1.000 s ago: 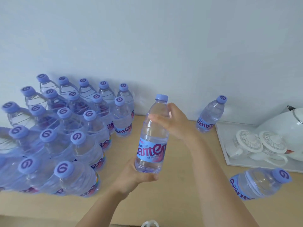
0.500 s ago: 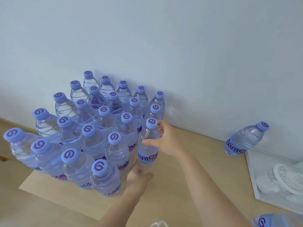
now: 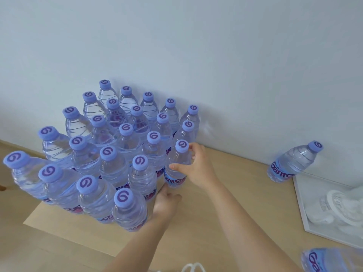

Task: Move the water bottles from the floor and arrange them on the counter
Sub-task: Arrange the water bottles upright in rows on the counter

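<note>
So there's a big cluster of water bottles [image 3: 110,154] standing upright on the light wood counter [image 3: 225,222], packed in rows toward its back edge against the pale wall [image 3: 196,46], all with purple caps with a swirl logo on top. The bottle in play [image 3: 176,165] stands at the right end of the cluster, right beside its neighbours and in line with the rows behind it. The right hand [image 3: 198,167] is wrapped around its upper body just under the cap, fingers curled round the far side and thumb on the near side. The left hand [image 3: 167,201] is down low at the base of that same bottle, fingers pressed against the bottom part near the label; can't quite tell if it's gripping or just steadying it, since the fingertips are tucked behind the bottles. Off to the right, well apart from the group, another bottle [image 3: 294,163] stands on its own near the back edge, against the wall. One more bottle [image 3: 332,260] peeks in at the counter's front right corner, blurry and cut off. There's also a white tray [image 3: 302,209] along the right edge with some white lidded cups [image 3: 334,205] on it, too washed out to make out properly.
</note>
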`<state>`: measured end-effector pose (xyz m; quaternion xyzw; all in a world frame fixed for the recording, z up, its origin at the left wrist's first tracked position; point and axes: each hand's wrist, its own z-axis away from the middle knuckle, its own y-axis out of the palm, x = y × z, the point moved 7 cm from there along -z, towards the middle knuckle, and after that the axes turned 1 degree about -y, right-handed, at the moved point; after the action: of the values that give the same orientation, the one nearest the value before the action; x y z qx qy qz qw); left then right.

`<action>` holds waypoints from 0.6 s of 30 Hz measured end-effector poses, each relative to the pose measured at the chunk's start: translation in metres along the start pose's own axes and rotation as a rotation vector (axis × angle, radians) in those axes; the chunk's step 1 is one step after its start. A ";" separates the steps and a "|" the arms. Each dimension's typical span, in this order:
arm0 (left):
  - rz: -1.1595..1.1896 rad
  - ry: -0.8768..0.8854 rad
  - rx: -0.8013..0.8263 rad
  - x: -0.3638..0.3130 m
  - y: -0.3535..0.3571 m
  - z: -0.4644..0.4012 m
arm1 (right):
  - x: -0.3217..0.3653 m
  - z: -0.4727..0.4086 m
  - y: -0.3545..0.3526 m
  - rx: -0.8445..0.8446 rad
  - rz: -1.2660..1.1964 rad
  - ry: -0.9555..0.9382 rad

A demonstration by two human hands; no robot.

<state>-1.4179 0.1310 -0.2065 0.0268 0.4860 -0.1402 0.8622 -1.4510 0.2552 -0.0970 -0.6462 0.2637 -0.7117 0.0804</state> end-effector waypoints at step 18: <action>-0.512 0.148 0.557 0.006 0.159 0.083 | -0.062 0.159 -0.187 -0.706 -0.072 0.225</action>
<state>-1.3032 0.2672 -0.1820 0.1480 0.4810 -0.4754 0.7216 -1.2462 0.3993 -0.0577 -0.5607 0.4772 -0.6457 -0.2021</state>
